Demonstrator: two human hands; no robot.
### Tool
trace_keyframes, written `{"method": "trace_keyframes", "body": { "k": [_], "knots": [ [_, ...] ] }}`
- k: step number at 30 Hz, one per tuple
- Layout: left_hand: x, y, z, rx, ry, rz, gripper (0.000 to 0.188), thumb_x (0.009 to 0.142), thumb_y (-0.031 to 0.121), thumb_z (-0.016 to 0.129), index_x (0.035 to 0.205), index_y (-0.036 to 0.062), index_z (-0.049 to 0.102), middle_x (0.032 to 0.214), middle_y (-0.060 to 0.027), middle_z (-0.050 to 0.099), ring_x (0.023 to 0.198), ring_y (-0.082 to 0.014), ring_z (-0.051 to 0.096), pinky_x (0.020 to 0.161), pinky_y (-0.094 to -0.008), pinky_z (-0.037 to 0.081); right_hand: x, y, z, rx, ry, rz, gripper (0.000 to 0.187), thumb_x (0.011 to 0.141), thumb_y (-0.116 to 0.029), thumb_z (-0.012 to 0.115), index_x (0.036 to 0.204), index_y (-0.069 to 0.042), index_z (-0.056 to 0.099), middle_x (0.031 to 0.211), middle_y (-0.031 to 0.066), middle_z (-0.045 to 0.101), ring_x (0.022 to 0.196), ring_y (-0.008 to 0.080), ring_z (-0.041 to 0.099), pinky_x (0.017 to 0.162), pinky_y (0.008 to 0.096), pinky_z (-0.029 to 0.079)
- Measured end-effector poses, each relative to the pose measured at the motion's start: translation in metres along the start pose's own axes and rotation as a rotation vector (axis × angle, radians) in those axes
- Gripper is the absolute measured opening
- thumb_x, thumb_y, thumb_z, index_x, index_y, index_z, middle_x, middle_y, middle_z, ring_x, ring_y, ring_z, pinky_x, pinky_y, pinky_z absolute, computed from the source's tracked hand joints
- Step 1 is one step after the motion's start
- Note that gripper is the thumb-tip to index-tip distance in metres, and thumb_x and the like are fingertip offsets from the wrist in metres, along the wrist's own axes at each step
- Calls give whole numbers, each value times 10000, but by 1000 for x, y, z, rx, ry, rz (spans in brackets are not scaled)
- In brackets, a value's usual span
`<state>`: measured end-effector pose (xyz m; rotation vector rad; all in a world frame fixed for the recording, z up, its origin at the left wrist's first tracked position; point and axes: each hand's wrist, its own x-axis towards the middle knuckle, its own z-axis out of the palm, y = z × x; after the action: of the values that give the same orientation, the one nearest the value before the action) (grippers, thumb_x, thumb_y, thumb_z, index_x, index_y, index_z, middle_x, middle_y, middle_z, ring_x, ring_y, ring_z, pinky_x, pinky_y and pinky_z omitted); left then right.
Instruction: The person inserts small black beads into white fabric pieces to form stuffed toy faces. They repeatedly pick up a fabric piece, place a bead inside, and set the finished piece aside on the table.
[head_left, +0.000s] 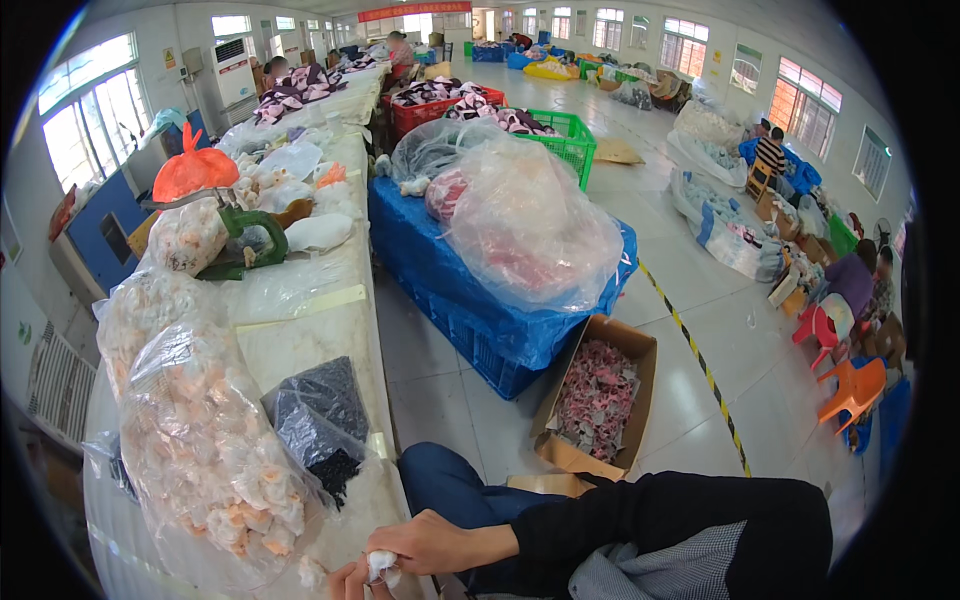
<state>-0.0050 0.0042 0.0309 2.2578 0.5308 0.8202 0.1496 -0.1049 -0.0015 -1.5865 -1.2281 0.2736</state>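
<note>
At the lower edge, over the near edge of the long table, my two hands meet on a small white fluffy plush piece [381,566]. My right hand [432,543] pinches it from above with closed fingers. Only some bent fingers of my left hand [350,579] show, pressed to the same piece from the left. Another pale tuft [312,572] lies just left of them. Beside my hands a big clear bag [205,450] bulges with white and peach plush pieces. Beyond it a bag of small black parts [318,405] lies with its mouth toward me, some parts spilled out.
A green hand press [255,240] stands farther up the table [310,340], near an orange bag [193,168]. To the right are a blue covered crate [450,310] under a large clear bag and a cardboard box [640,375] of pink scraps. People sit at the far right.
</note>
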Motion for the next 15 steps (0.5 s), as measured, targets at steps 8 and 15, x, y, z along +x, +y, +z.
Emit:
{"method": "trace_keyframes", "body": {
  "k": [8,15],
  "knots": [
    [-5,11,2,73,81,37,213,916,-17,702,1127,-17,729,1075,-245,711,990,-456,675,865,-497,546,-2,-7,6,-78,3,51,211,860,-125,743,1060,-138,677,799,83,661,702,344,677,588,404,525],
    [15,108,-84,-194,573,328,353,1020,322,621,1128,-11,668,1131,-215,604,968,-333,606,855,-487,516,12,11,-16,-33,40,-25,258,875,-214,810,1101,-155,701,833,84,691,692,298,691,612,379,522]
  ]
}}
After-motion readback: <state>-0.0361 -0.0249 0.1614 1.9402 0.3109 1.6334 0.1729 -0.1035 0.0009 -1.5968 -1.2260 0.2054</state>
